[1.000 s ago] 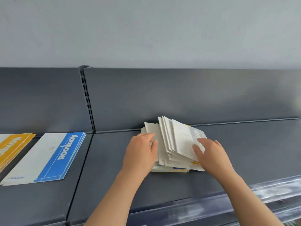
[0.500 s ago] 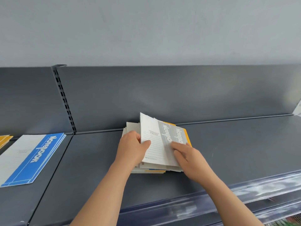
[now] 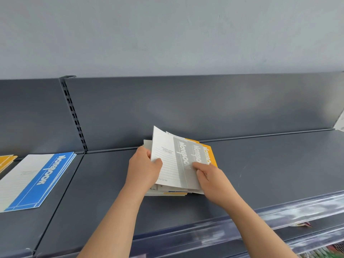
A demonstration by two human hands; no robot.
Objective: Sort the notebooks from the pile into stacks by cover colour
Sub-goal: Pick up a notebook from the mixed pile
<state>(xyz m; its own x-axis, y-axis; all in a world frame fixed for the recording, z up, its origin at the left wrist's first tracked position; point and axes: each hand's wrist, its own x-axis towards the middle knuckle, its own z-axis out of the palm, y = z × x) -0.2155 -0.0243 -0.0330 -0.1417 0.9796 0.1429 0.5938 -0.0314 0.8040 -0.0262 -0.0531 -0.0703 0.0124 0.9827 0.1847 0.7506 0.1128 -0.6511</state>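
Grey metal shelf (image 3: 260,174), dark back panel behind, pale wall above. Clear plastic price rail (image 3: 279,218) along the near edge. Slotted upright (image 3: 74,116) divides the bays at left.

Sorted so far, left bay: blue stack (image 3: 35,181) lying flat, cover up; yellow stack (image 3: 6,161) at far left, mostly cut off by the frame. Both well apart from the pile.

Pile (image 3: 167,191) sits mid-shelf, close to the back panel. A second ago it showed only fanned white backs. Now covers face up: two grey-banded notebooks (image 3: 183,161) overlapped on top, a yellow notebook (image 3: 212,155) peeking out on their right. Colours readable at last, so picking by colour can begin.

Left hand (image 3: 144,168): thumb over, fingers under, pinching the left edge of the raised top notebooks, tilting them up off the pile. Right hand (image 3: 210,177): fingers together, fingertip pressed on the grey band, spreading the covers sideways.

Judgement: a grey cover comes off next. No grey stack visible yet; bare shelf right of the pile would take one. Much of the pile remains.
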